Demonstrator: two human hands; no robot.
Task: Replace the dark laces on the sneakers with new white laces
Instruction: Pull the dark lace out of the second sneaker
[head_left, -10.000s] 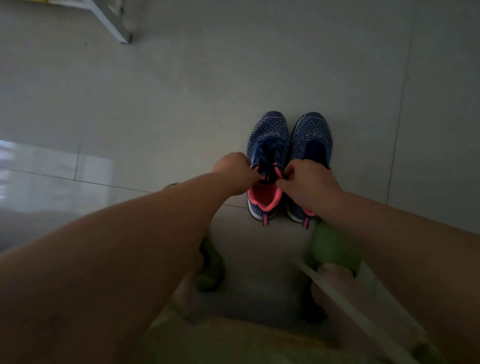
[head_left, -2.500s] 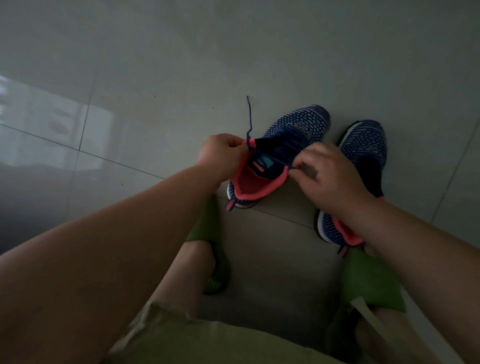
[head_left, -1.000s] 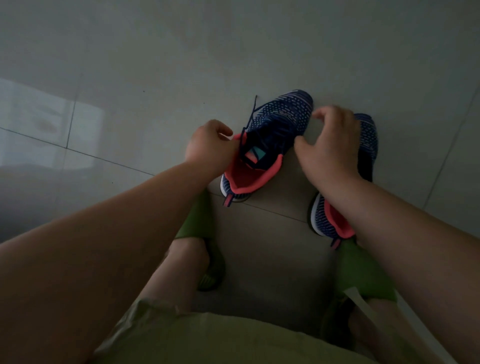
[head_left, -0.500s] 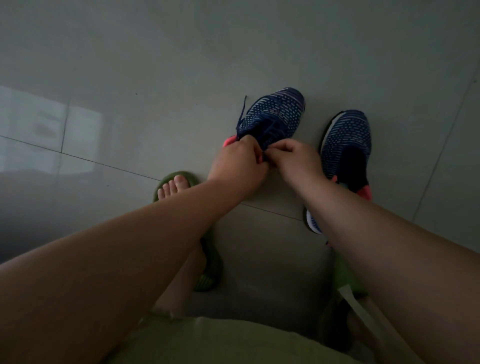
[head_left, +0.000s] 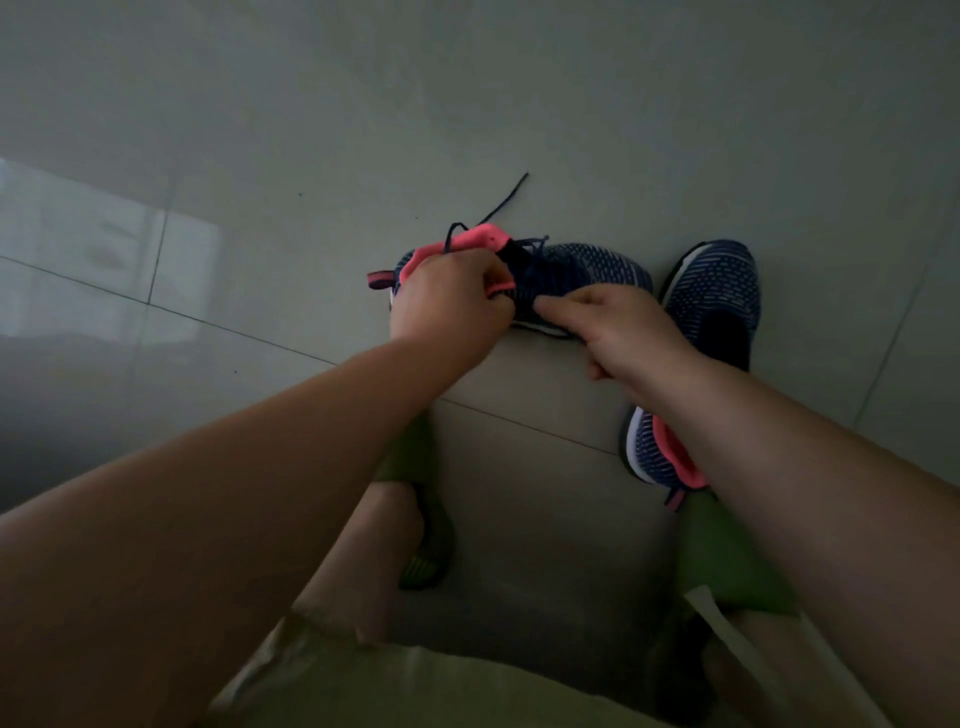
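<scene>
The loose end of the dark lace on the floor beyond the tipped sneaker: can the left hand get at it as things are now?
Probably yes. The lace end lies free on bare floor, but the left hand now grips the sneaker at its pink collar and must let go first.

The person's forearms are bare, with no sleeves. They wear pale olive fabric shorts (head_left: 415, 686) and green rubber slide sandals (head_left: 428, 551) on bare feet.
</scene>
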